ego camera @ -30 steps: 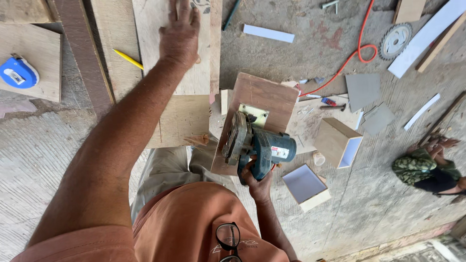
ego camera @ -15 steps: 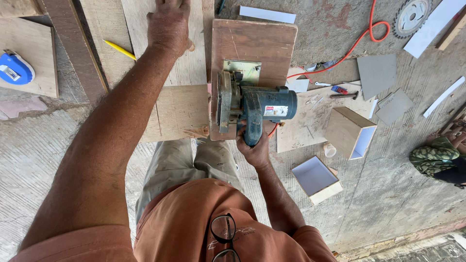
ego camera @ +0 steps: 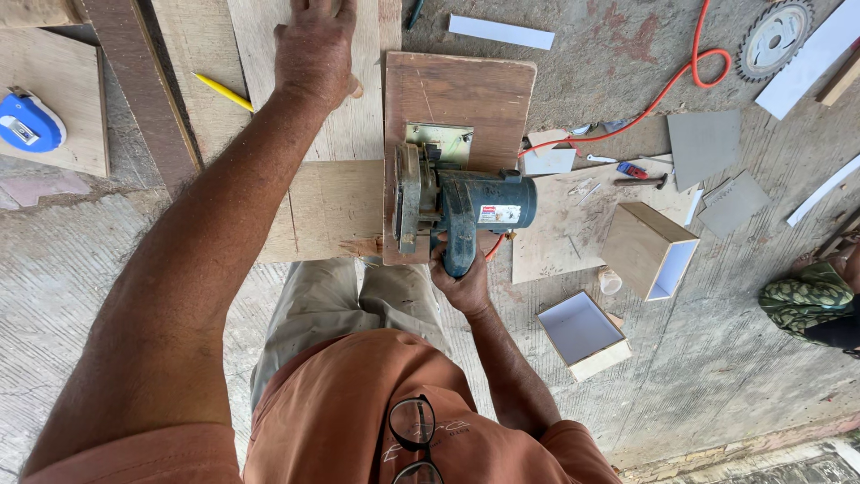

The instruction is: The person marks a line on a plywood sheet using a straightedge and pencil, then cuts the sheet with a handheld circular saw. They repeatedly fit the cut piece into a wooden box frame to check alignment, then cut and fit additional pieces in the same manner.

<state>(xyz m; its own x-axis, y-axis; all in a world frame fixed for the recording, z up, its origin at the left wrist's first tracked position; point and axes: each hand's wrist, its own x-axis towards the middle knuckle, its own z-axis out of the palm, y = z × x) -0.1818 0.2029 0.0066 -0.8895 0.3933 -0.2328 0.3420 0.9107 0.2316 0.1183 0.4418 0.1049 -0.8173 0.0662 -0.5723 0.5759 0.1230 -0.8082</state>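
The right hand (ego camera: 461, 285) has its grip closed around the handle of a dark teal circular saw (ego camera: 461, 206) mounted on a brown wooden base board (ego camera: 457, 90). The left hand (ego camera: 315, 45) presses flat, fingers spread, on the pale plywood sheet (ego camera: 336, 193) just beside the saw.

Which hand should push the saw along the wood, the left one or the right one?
Probably the right hand: it already grips the handle of the circular saw sitting on the board. The left hand lies flat on the plywood sheet, pinning it, well away from the saw.
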